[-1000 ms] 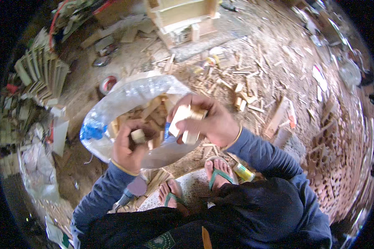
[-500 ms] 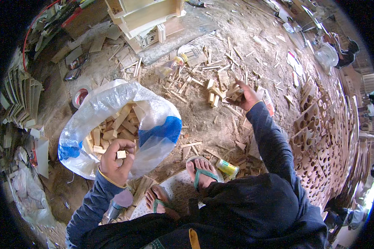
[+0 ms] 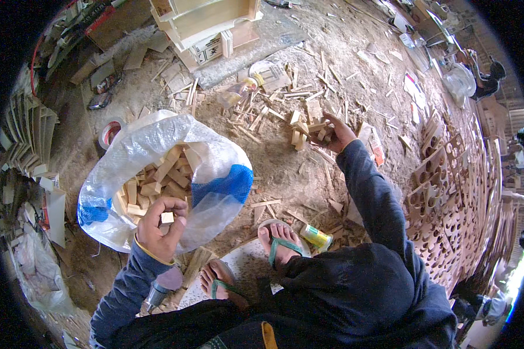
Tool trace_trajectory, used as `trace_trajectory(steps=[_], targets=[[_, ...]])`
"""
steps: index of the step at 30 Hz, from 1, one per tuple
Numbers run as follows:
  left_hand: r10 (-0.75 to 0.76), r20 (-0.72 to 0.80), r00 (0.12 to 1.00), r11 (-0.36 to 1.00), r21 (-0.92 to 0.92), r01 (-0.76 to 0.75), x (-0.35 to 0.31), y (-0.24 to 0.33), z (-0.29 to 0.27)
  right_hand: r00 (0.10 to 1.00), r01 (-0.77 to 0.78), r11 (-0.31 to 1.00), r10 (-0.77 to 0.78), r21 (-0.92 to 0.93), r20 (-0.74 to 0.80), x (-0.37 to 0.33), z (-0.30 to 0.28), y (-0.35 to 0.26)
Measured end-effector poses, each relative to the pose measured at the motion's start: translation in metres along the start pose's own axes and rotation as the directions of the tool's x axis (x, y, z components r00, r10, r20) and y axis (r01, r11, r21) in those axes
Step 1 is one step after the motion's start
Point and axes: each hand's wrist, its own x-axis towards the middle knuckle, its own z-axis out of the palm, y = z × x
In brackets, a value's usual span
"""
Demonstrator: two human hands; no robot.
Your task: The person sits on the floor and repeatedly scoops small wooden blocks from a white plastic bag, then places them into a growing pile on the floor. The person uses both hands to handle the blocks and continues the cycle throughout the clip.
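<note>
My left hand point(image 3: 160, 229) is closed, thumb and forefinger curled round a small pale wood block point(image 3: 167, 217). It hovers over the near rim of a white plastic sack point(image 3: 93, 186) with blue patches. Inside the sack lies a heap of wood offcuts point(image 3: 170, 168). Stretched out ahead and to the right, my right hand point(image 3: 340, 135) has its fingers bent round wood pieces point(image 3: 318, 127) at a small pile on the ground. Its palm side is partly hidden, so how many pieces it grips does not show.
Wood slivers point(image 3: 300, 90) litter the dirt floor. A roll of tape point(image 3: 110, 134) lies beyond the sack, a clear jar point(image 3: 234, 95) farther off, and a yellow can point(image 3: 317, 237) by my foot. Perforated wooden sheets point(image 3: 442, 209) stand at right; a wooden cabinet point(image 3: 209, 26) is at the back.
My right hand has shifted slightly left, its fingers drawing in on the wood pieces at the pile. The left hand keeps nearly the same place and pinch.
</note>
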Motion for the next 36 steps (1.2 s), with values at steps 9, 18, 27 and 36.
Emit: trace_trajectory(steps=[9, 18, 27, 36], targets=[[-0.024, 0.015, 1.000, 1.000, -0.012, 0.024, 0.000, 0.001, 0.000, 1.000, -0.010, 1.000, 0.010, 0.020, 0.009, 0.017, -0.006, -0.005], [0.017, -0.003, 1.000, 1.000, -0.006, -0.017, 0.000, 0.000, -0.001, 0.999, -0.038, 0.999, 0.038, -0.005, -0.008, 0.018, 0.001, -0.006], [0.048, 0.000, 0.999, 0.999, -0.007, -0.048, 0.001, 0.000, -0.002, 0.998, -0.044, 0.999, 0.044, 0.021, -0.036, 0.019, -0.001, -0.003], [0.033, 0.011, 0.999, 0.999, 0.007, -0.034, 0.000, 0.001, -0.002, 0.996, -0.094, 0.995, 0.094, 0.017, 0.001, 0.022, -0.006, -0.002]])
